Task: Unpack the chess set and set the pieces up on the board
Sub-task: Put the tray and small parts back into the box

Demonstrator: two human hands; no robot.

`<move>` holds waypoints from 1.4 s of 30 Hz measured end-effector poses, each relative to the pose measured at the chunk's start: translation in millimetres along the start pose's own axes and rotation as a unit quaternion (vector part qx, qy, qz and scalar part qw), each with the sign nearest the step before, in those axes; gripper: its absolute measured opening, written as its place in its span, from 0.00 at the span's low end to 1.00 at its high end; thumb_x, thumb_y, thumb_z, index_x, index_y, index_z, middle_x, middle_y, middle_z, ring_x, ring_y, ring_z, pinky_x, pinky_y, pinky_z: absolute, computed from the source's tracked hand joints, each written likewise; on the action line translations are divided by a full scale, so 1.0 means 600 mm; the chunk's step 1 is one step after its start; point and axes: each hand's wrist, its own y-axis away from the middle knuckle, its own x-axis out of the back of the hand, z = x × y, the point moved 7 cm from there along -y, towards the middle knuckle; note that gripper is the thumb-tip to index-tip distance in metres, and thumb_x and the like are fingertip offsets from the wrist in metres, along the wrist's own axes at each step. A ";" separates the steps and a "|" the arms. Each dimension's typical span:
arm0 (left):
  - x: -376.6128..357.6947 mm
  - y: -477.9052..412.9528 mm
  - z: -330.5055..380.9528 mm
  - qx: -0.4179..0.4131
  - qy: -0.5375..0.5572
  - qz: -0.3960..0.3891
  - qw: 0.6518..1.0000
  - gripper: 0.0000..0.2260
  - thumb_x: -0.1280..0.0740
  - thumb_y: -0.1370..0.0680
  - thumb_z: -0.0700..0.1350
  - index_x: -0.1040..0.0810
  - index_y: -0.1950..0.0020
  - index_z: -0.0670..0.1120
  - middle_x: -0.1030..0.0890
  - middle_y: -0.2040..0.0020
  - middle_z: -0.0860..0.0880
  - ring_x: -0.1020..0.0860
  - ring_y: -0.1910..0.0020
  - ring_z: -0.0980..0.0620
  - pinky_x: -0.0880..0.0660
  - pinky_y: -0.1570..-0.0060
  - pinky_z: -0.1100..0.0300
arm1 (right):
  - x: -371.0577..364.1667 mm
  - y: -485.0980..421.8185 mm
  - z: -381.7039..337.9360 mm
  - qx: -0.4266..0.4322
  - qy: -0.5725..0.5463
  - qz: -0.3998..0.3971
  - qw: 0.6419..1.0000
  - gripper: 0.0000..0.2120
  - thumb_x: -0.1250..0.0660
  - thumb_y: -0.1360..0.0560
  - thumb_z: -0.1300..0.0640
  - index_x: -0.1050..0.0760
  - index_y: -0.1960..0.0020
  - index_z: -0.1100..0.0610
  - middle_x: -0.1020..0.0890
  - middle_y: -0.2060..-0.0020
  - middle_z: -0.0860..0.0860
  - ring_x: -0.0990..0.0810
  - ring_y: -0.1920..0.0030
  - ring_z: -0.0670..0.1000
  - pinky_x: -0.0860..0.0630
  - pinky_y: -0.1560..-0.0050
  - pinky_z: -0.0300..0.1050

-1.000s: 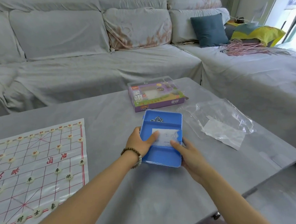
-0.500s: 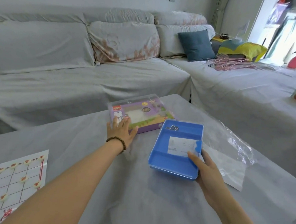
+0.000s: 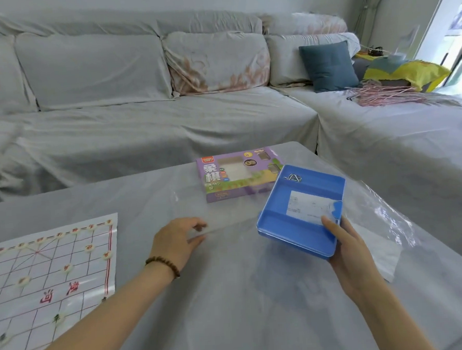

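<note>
1. Chess board (image 3: 49,269), a white sheet with red grid lines, lies flat on the grey bench (image 3: 232,296) at your left; round pale chess pieces (image 3: 68,268) sit on its line crossings, some along the far edge, others scattered nearer.
2. Your right hand (image 3: 348,248) grips the near right corner of a blue tray (image 3: 287,225), thumb over the rim, fingers underneath. Tray is tilted, its near edge off the bench.
3. Inside the tray: a white paper slip (image 3: 307,206) in the middle section, a small metal clip (image 3: 293,177) in the far section.
4. Your left hand (image 3: 178,241) hovers low over the bench, fingers loosely curled, pinching the edge of a clear lid (image 3: 213,213); the lid is faint and blurred, so the grip is hard to confirm. A bead bracelet (image 3: 163,264) circles that wrist.
5. Purple chess-set box (image 3: 235,177) rests on the bench just beyond the tray, touching or overlapped by its far corner.
6. Clear plastic bag (image 3: 384,219) lies crumpled to the right of the tray.
7. Grey covered sofa (image 3: 139,112) runs behind the bench.
</note>
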 end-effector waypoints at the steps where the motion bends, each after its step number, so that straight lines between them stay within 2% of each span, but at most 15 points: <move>1: 0.009 0.015 0.000 -0.007 0.016 -0.004 1.000 0.08 0.29 0.28 0.47 0.19 0.49 0.50 0.21 0.54 0.57 0.25 0.52 0.58 0.31 0.47 0.66 | -0.002 0.006 -0.005 0.003 -0.001 -0.008 1.000 0.15 0.37 0.24 0.57 0.27 0.38 0.48 0.18 0.47 0.47 0.20 0.49 0.50 0.22 0.55 0.45; 5: 0.041 0.078 -0.005 -0.070 0.061 -0.084 0.992 0.07 0.31 0.29 0.55 0.21 0.53 0.55 0.22 0.57 0.58 0.24 0.56 0.62 0.25 0.48 0.63 | -0.005 0.035 -0.010 -0.005 -0.011 -0.035 0.999 0.15 0.38 0.24 0.57 0.27 0.38 0.51 0.18 0.46 0.50 0.20 0.51 0.50 0.20 0.63 0.39; 7: 0.046 0.111 -0.008 -0.086 0.075 -0.142 0.983 0.08 0.34 0.31 0.61 0.24 0.54 0.61 0.23 0.53 0.58 0.25 0.50 0.64 0.27 0.45 0.65 | -0.009 0.051 -0.003 -0.018 -0.002 -0.049 0.999 0.16 0.38 0.24 0.56 0.28 0.37 0.52 0.19 0.46 0.51 0.20 0.50 0.51 0.19 0.62 0.39; 9: 0.045 0.141 -0.012 -0.069 0.078 -0.197 0.975 0.08 0.29 0.31 0.55 0.24 0.53 0.62 0.26 0.46 0.58 0.31 0.39 0.64 0.34 0.37 0.68 | -0.016 0.067 0.010 -0.034 0.019 -0.064 0.997 0.13 0.37 0.25 0.55 0.27 0.40 0.51 0.18 0.47 0.51 0.19 0.51 0.50 0.19 0.61 0.40; 12: 0.053 0.172 -0.009 -0.055 0.006 -0.220 0.974 0.19 0.30 0.31 0.60 0.25 0.42 0.61 0.35 0.33 0.58 0.46 0.29 0.58 0.47 0.31 0.60 | -0.028 0.080 0.033 -0.053 0.056 -0.061 0.995 0.13 0.37 0.24 0.54 0.27 0.39 0.52 0.19 0.46 0.52 0.19 0.51 0.51 0.20 0.60 0.42; 14: 0.051 0.198 0.005 -0.058 -0.066 -0.212 0.973 0.35 0.42 0.36 0.74 0.34 0.32 0.62 0.40 0.28 0.55 0.47 0.28 0.53 0.49 0.30 0.57 | -0.034 0.085 0.043 -0.062 0.074 -0.052 0.994 0.15 0.37 0.23 0.53 0.28 0.37 0.54 0.20 0.45 0.53 0.20 0.48 0.53 0.21 0.58 0.43; 16: 0.029 0.237 0.032 -0.020 -0.092 -0.228 0.969 0.44 0.58 0.41 0.80 0.47 0.28 0.65 0.47 0.25 0.53 0.51 0.26 0.49 0.51 0.28 0.52 | -0.039 0.089 0.042 -0.060 0.088 -0.051 0.993 0.15 0.37 0.23 0.52 0.29 0.37 0.53 0.20 0.45 0.52 0.21 0.49 0.52 0.21 0.56 0.45; 19: -0.017 0.275 0.056 0.073 -0.098 -0.272 0.955 0.33 0.61 0.30 0.74 0.59 0.27 0.66 0.59 0.24 0.55 0.65 0.26 0.44 0.61 0.29 0.44 | -0.040 0.095 0.030 -0.051 0.090 -0.053 0.993 0.12 0.37 0.24 0.51 0.27 0.41 0.51 0.20 0.47 0.52 0.21 0.51 0.51 0.18 0.57 0.43; 22: -0.037 0.264 0.056 0.103 -0.106 -0.248 0.957 0.27 0.58 0.24 0.67 0.53 0.26 0.63 0.56 0.24 0.54 0.68 0.28 0.41 0.62 0.30 0.43 | -0.031 0.105 0.018 -0.050 0.074 -0.048 0.995 0.14 0.38 0.23 0.53 0.29 0.38 0.53 0.20 0.47 0.52 0.21 0.52 0.51 0.19 0.62 0.39; 25: -0.035 0.241 0.052 0.058 -0.095 -0.184 0.977 0.25 0.57 0.25 0.68 0.33 0.38 0.58 0.37 0.34 0.51 0.55 0.26 0.42 0.63 0.29 0.47 | -0.023 0.115 0.016 -0.050 0.075 -0.055 0.994 0.12 0.38 0.23 0.53 0.28 0.40 0.53 0.20 0.48 0.51 0.21 0.52 0.50 0.19 0.63 0.38; 28: -0.013 0.221 0.044 0.020 0.043 -0.126 0.991 0.32 0.59 0.26 0.70 0.27 0.57 0.47 0.26 0.52 0.51 0.34 0.35 0.50 0.58 0.26 0.55 | -0.020 0.121 0.022 -0.056 0.111 -0.076 0.989 0.12 0.38 0.23 0.53 0.27 0.41 0.51 0.19 0.48 0.51 0.20 0.52 0.50 0.19 0.61 0.39; 30: 0.001 0.210 0.025 0.029 0.112 -0.129 0.985 0.31 0.55 0.26 0.69 0.25 0.60 0.46 0.24 0.48 0.49 0.34 0.33 0.50 0.51 0.28 0.61 | -0.021 0.124 0.030 -0.060 0.146 -0.097 0.983 0.15 0.37 0.25 0.52 0.27 0.39 0.49 0.19 0.45 0.51 0.20 0.50 0.51 0.20 0.57 0.42; 33: 0.007 0.199 0.005 0.025 0.116 -0.158 0.980 0.11 0.41 0.23 0.56 0.26 0.47 0.52 0.36 0.29 0.50 0.49 0.25 0.52 0.50 0.30 0.58 | -0.031 0.127 0.046 -0.076 0.181 -0.126 0.972 0.21 0.35 0.26 0.51 0.31 0.34 0.46 0.21 0.43 0.50 0.20 0.46 0.52 0.22 0.54 0.45; 36: 0.024 0.199 0.008 0.044 0.140 -0.102 0.984 0.23 0.40 0.22 0.53 0.40 0.28 0.53 0.47 0.24 0.52 0.51 0.25 0.53 0.51 0.29 0.57 | -0.052 0.131 0.061 -0.086 0.202 -0.133 0.966 0.20 0.36 0.24 0.52 0.34 0.33 0.45 0.21 0.45 0.50 0.20 0.51 0.52 0.21 0.58 0.42; 42: -0.004 0.245 0.005 0.169 0.237 -0.077 0.954 0.27 0.50 0.19 0.54 0.56 0.24 0.48 0.54 0.23 0.53 0.53 0.25 0.57 0.55 0.33 0.66 | -0.091 0.148 0.086 -0.102 0.240 -0.180 0.948 0.16 0.36 0.23 0.53 0.32 0.37 0.45 0.21 0.47 0.50 0.20 0.54 0.50 0.22 0.63 0.39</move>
